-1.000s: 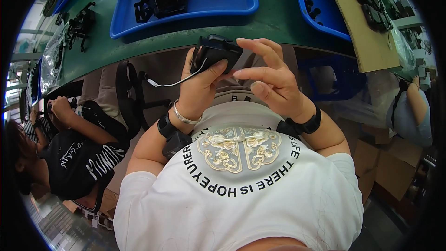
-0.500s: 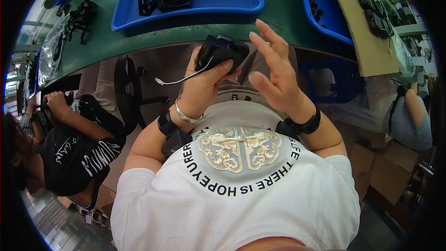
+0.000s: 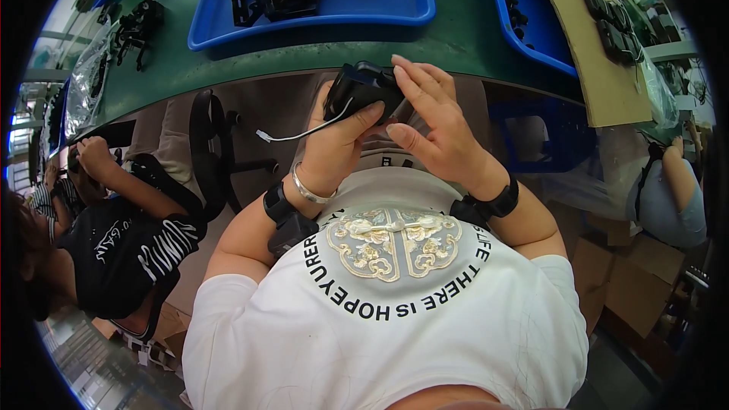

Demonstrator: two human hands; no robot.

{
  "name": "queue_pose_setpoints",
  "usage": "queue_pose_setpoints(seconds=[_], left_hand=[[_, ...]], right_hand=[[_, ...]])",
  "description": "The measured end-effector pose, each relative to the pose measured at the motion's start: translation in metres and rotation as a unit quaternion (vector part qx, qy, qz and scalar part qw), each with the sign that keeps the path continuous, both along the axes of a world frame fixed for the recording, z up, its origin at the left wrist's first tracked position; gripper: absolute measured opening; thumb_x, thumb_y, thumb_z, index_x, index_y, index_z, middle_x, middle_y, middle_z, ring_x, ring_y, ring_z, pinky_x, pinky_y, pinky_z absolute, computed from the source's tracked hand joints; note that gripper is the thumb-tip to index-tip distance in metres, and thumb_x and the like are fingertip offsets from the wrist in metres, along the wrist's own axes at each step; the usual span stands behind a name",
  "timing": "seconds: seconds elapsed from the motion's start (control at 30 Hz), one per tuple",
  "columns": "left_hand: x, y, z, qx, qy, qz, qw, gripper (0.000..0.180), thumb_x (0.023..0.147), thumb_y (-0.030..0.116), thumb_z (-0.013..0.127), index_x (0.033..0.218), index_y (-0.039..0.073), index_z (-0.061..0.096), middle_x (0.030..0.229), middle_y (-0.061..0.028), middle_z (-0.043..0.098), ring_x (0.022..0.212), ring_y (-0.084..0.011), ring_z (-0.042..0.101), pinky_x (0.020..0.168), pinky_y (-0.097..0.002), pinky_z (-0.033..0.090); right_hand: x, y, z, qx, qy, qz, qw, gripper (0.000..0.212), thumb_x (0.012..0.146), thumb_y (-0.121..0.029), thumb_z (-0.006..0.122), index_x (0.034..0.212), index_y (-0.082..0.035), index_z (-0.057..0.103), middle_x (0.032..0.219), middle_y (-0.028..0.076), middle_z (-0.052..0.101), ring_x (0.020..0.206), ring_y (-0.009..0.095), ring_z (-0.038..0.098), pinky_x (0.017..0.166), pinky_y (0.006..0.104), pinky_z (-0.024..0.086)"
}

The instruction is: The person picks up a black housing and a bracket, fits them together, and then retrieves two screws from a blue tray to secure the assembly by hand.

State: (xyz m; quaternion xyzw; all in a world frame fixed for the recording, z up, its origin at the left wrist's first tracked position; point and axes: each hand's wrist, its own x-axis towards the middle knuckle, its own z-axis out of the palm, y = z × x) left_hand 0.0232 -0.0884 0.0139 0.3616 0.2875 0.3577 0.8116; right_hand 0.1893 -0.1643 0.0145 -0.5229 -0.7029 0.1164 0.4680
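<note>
A glossy black plastic housing (image 3: 363, 94) is held above my lap, just short of the bench edge. My left hand (image 3: 338, 133) wraps round it from the left, with the thumb across its near side. From the housing a thin white cable (image 3: 304, 134) with a small white plug hangs out to the left over my wrist. My right hand (image 3: 434, 118) is at the housing's right side, its fingers stretched out and slightly apart. Its fingertips reach the housing's right edge; whether they press on it I cannot tell.
On the green bench (image 3: 304, 57) stands a blue tray (image 3: 364, 24) of black brackets. Another blue tray (image 3: 531, 42) with small black parts lies right, beside a cardboard sheet (image 3: 585, 45) bearing black devices. Black brackets (image 3: 139, 26) lie left. A co-worker (image 3: 129, 235) sits at left by a chair (image 3: 209, 148).
My right hand has come down and left to the housing's right edge, its fingers drawing closer together. The housing, still in my left hand, has shifted slightly.
</note>
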Motion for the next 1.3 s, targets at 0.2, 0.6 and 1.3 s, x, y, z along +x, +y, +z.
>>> queue_pose_setpoints(seconds=[0.2, 0.6, 1.3], left_hand=[[0.0, -0.002, -0.002, 0.004, 0.002, 0.004, 1.0, 0.031, 0.084, -0.006, 0.057, 0.11, 0.004, 0.045, 0.106, -0.0093, 0.057, 0.096, -0.0203, 0.06, 0.079, -0.0351, 0.056], [0.0, 0.001, 0.005, 0.005, 0.008, 0.001, 1.0, 0.031, 0.084, -0.005, 0.057, 0.11, 0.005, 0.046, 0.107, -0.0093, 0.057, 0.097, -0.0194, 0.059, 0.078, -0.0351, 0.056], [0.008, -0.005, 0.006, 0.03, 0.068, -0.008, 0.997, 0.04, 0.08, 0.005, 0.067, 0.11, 0.003, 0.041, 0.103, -0.009, 0.056, 0.088, -0.0172, 0.06, 0.063, -0.0286, 0.056]], right_hand=[[-0.003, 0.005, -0.009, -0.025, -0.025, -0.016, 0.999, 0.056, 0.089, -0.039, 0.052, 0.129, -0.001, 0.046, 0.142, 0.018, 0.033, 0.126, 0.036, 0.031, 0.105, 0.0415, 0.023], [0.0, 0.008, -0.007, -0.037, -0.038, -0.02, 0.998, 0.061, 0.092, -0.045, 0.046, 0.132, 0.001, 0.043, 0.142, 0.017, 0.033, 0.128, 0.034, 0.029, 0.106, 0.0395, 0.021], [0.011, -0.007, -0.006, -0.038, 0.107, 0.014, 0.993, 0.068, 0.092, -0.048, 0.043, 0.135, 0.004, 0.035, 0.144, 0.02, 0.029, 0.131, 0.034, 0.026, 0.108, 0.0407, 0.019]])
